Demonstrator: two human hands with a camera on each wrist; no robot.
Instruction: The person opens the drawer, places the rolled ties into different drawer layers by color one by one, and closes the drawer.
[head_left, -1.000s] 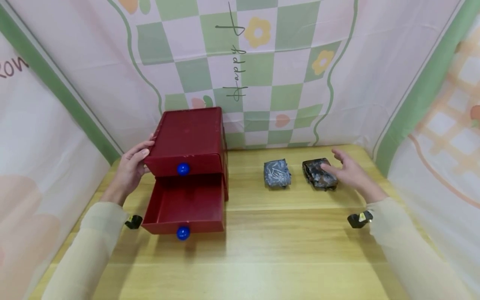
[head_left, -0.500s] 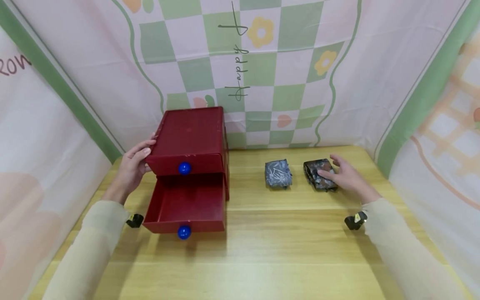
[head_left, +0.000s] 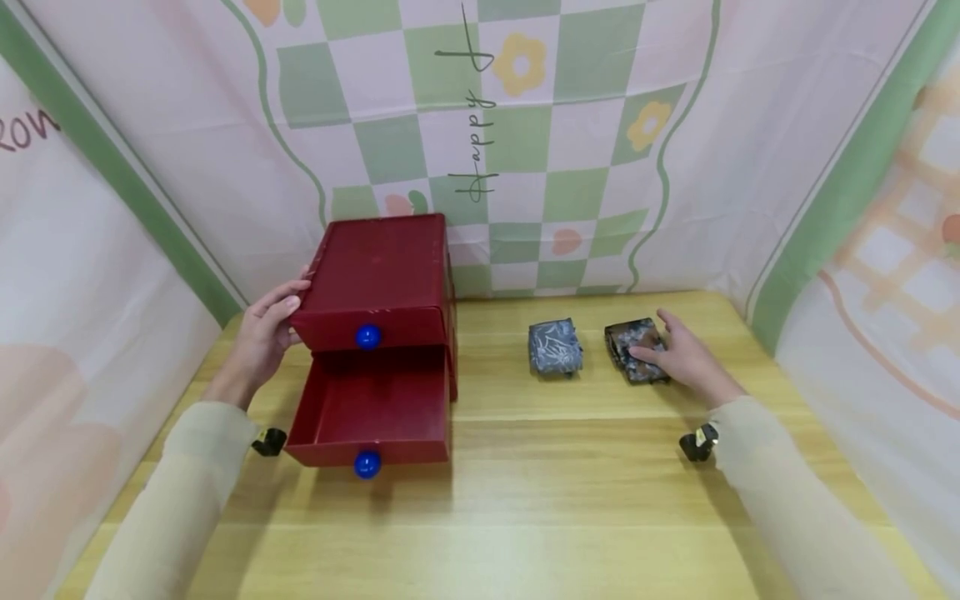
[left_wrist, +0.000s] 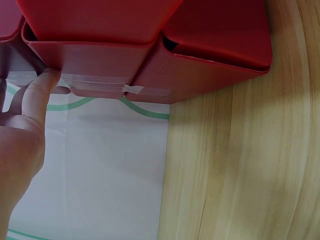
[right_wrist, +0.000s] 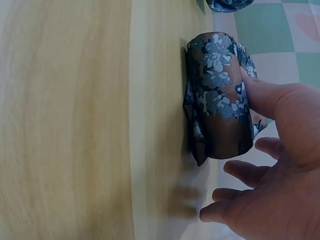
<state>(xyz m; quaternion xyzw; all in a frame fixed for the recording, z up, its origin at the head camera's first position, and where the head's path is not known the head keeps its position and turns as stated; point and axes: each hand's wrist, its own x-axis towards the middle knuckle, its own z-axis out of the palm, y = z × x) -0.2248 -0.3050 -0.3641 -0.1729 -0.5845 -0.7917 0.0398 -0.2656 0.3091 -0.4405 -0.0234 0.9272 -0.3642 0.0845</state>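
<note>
A red drawer cabinet point(head_left: 382, 262) with blue knobs stands on the left. Its lower drawer point(head_left: 375, 412) is pulled out, with nothing visible inside. My left hand point(head_left: 258, 337) rests against the cabinet's left side, thumb near the front corner; the left wrist view shows its fingers fairly straight against the red plastic. On the right, my right hand point(head_left: 686, 354) is at a folded dark cloth with a flower pattern point(right_wrist: 215, 95). The thumb touches the cloth's upper face, while the other fingers stay spread beyond its edge. A folded grey-blue cloth point(head_left: 555, 346) lies between it and the cabinet.
Everything stands on a light wooden table point(head_left: 540, 492). Behind it hangs a green-and-white checked fabric backdrop point(head_left: 517, 142), with more printed fabric on both sides. A small black wrist camera point(head_left: 699, 443) sits under the right wrist, another point(head_left: 268, 442) under the left.
My right hand has moved left and lower onto the dark patterned cloth, its thumb now farther over it. The left hand, cabinet and grey-blue cloth have not moved.
</note>
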